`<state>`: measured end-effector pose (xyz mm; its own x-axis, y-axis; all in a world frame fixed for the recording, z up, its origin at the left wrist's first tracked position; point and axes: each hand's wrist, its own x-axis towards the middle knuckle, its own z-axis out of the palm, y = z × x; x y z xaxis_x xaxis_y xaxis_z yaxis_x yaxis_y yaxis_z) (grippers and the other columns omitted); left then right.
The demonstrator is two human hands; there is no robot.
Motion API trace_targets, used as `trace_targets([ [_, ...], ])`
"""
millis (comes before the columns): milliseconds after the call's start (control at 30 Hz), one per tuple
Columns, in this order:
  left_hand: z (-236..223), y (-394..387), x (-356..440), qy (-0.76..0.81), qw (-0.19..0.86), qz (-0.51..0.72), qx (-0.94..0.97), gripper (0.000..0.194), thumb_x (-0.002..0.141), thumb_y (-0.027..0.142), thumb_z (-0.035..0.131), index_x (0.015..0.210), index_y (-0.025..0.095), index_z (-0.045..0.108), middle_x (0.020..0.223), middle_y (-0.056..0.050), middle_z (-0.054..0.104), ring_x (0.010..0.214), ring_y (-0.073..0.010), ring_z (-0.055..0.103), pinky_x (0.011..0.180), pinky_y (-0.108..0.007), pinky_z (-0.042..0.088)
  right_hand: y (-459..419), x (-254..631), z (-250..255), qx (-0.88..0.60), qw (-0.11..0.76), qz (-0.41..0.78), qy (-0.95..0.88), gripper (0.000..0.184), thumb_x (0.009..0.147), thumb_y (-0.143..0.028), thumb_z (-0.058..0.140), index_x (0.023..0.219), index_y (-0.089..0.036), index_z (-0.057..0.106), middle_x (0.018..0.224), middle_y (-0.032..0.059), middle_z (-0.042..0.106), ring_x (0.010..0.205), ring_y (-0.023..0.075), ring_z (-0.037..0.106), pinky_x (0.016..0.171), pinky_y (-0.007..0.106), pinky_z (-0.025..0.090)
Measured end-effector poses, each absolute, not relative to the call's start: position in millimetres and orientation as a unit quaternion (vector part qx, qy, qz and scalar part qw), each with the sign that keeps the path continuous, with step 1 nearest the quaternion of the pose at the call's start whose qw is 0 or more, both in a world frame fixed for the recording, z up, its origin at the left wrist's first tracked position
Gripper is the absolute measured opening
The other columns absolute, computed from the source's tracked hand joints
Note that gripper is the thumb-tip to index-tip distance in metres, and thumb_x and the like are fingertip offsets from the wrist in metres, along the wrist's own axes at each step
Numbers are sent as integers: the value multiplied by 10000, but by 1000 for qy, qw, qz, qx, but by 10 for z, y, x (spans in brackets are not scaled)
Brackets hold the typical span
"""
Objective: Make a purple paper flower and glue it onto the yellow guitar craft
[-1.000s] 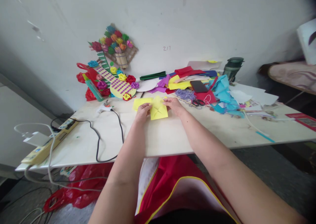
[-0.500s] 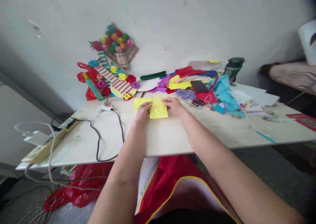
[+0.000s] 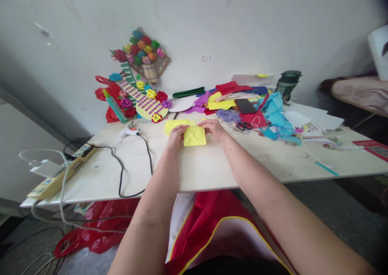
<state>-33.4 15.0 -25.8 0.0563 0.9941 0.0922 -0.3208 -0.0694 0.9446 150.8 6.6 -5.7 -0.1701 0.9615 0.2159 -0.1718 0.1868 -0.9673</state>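
Observation:
A folded sheet of yellow paper (image 3: pixel 195 137) is held just above the table, with crease lines meeting near its middle. My left hand (image 3: pixel 176 136) pinches its left edge between thumb and fingers. On the upper right edge, my right hand (image 3: pixel 214 129) is closed on the same sheet, its fingertips near the top corner. Behind my left hand another piece of yellow paper (image 3: pixel 172 125) lies flat on the white table (image 3: pixel 209 170). The undersides of the held sheet and some fingers are hidden.
Purple yarn (image 3: pixel 228 115), scissors (image 3: pixel 244 125), a phone (image 3: pixel 245 106) and crumpled blue paper (image 3: pixel 273 111) lie to the right. Paper flowers (image 3: pixel 150 94) and a glue bottle (image 3: pixel 117 108) stand at the back left. A power strip (image 3: pixel 65 172) and a black cable (image 3: pixel 122 170) occupy the left.
The top flap of the held yellow paper, raised earlier, has folded down, so the sheet now looks shorter and squarer. Both hands keep their grip with small finger shifts.

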Motion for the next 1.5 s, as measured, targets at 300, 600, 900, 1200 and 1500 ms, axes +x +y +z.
trace_targets([
  [300,-242,123,-336,424,519,564,482,230,590,313,677,726,130,647,423,60,406,351,-43,318,365,-203,183,112,1478,-110,-363,536,498,-578,203,539,-318,740,612,-146,664,541,-20,588,502,101,518,461,217,412],
  [600,-224,70,-324,389,545,552,496,422,525,273,736,909,147,613,580,23,597,496,-111,544,503,-233,399,135,1466,-141,-366,527,484,-595,365,538,-265,759,879,-162,682,599,-15,608,548,115,545,481,226,457],
  [900,-207,52,-312,387,480,563,550,460,576,296,749,987,128,632,521,36,531,501,-101,523,497,-215,376,77,1471,-94,-403,506,508,-569,258,703,-396,640,736,-140,655,582,5,608,512,123,546,446,229,435],
  [1200,-199,24,-308,371,459,560,581,456,602,314,742,1011,141,640,528,39,513,502,-92,505,491,-210,363,114,1471,-120,-444,476,489,-580,235,670,-320,688,559,-158,560,439,-29,524,405,105,472,403,235,398],
  [1500,-195,20,-309,375,477,548,576,561,612,306,732,1127,143,580,536,43,521,491,-98,512,501,-223,384,52,1455,-54,-463,481,474,-574,171,653,-244,678,557,-151,572,477,-27,549,444,92,488,426,210,395],
])
